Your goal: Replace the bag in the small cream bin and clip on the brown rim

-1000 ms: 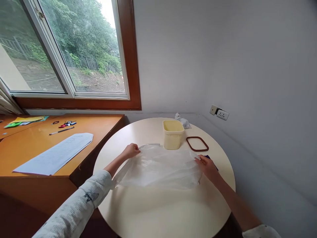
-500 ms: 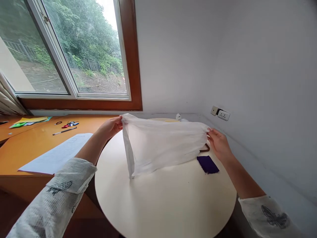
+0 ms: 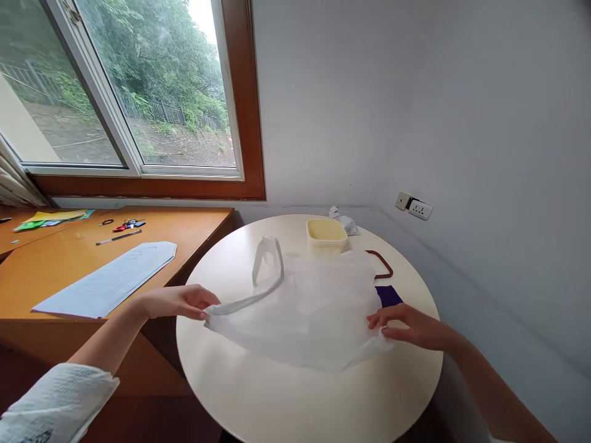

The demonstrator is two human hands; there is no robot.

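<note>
A thin white plastic bag point(image 3: 305, 307) lies spread over the round table, one handle loop standing up at its far left. My left hand point(image 3: 184, 301) pinches the bag's near left corner between thumb and fingers. At the opposite side my right hand point(image 3: 410, 326) has thumb and fingers closed on the near right edge. Just beyond my right hand is a dark purple cloth point(image 3: 388, 296), partly covered by the bag and hand. A brown curved handle point(image 3: 385, 264) pokes out past the bag's right edge; whatever it joins is hidden.
The round cream table point(image 3: 295, 406) stands beside an orange desk point(image 3: 194, 231) bearing papers point(image 3: 111, 280), a pen point(image 3: 119, 238) and small keys. At the table's back sit a pale yellow container point(image 3: 327, 237) and a crumpled white bundle point(image 3: 344, 221). Walls bound the back and right.
Both hands have come down and nearer, lowering the bag from upright in the air to flat on the table. The yellow container and more of the brown handle now show.
</note>
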